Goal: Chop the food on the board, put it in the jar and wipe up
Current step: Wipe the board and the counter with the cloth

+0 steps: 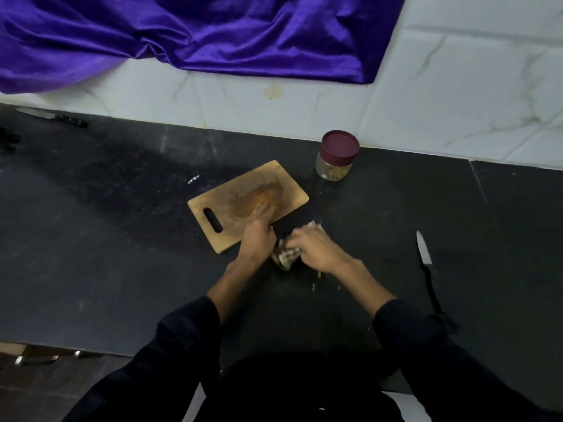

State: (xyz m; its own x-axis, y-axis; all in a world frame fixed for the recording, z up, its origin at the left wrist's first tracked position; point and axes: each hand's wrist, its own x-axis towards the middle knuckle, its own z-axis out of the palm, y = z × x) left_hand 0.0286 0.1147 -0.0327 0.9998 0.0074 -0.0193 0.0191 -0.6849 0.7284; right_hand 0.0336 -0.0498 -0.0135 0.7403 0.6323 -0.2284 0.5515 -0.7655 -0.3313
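Fingers flat on board, right hand clutching cloth — knife well right.

Quick tally on the counter

Two knives, one wooden board, one lidded jar, one rag, one purple cloth, two hands.

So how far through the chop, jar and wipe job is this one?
Chopping and jarring look done: the cutting board holds only stains, the lidded jar has bits inside, the knife lies aside. Now the left hand rests on the board while the right hand holds a cloth. Crumbs remain.
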